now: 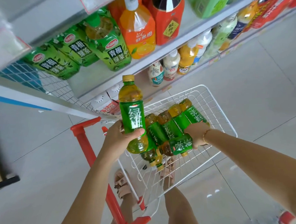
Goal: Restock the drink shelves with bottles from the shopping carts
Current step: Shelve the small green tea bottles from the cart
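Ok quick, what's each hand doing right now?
Left hand: closed on an upright green tea bottle.
Right hand: gripping a lying bottle in the cart.

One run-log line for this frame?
left hand: holds green tea bottle upright | right hand: in cart, on lying bottle | shelf: not yet restocked

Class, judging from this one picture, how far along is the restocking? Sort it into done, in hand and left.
Done: the shelves already carry many drinks, though which were just placed cannot be told. In hand: the left hand holds a green tea bottle upright, while the right hand is down among the bottles in the cart. Left: several green tea bottles lying there.
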Action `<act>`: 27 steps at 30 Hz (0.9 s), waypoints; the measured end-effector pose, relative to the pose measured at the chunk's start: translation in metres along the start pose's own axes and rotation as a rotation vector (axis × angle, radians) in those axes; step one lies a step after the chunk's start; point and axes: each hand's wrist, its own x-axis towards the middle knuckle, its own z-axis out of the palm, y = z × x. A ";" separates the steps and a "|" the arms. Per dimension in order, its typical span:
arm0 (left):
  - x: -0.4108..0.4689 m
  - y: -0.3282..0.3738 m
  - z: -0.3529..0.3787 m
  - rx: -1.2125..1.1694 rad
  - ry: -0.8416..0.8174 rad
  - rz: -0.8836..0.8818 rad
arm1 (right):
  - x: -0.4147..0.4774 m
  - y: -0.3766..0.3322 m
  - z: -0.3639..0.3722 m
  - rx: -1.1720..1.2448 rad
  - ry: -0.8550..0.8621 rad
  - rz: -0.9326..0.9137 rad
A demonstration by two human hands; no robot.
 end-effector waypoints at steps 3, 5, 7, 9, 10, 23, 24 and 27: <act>-0.020 0.008 -0.002 -0.057 0.053 0.007 | -0.038 0.008 -0.007 0.333 0.076 0.040; -0.037 0.020 -0.007 -0.103 0.104 0.036 | -0.067 0.006 -0.019 0.547 0.159 0.040; -0.056 0.035 -0.014 -0.142 0.174 0.078 | -0.096 -0.002 -0.037 0.723 0.290 0.024; -0.076 0.055 -0.023 -0.209 0.236 0.134 | -0.128 -0.012 -0.061 0.826 0.422 0.016; -0.086 0.066 -0.029 -0.245 0.263 0.175 | -0.143 -0.018 -0.075 0.868 0.490 0.004; -0.127 0.194 -0.126 -0.225 0.819 0.634 | -0.239 -0.099 -0.268 0.965 1.308 -0.297; -0.120 0.198 -0.135 -0.216 0.844 0.661 | -0.233 -0.106 -0.282 0.948 1.318 -0.309; -0.099 0.204 -0.157 -0.177 0.876 0.676 | -0.211 -0.128 -0.318 0.977 1.327 -0.325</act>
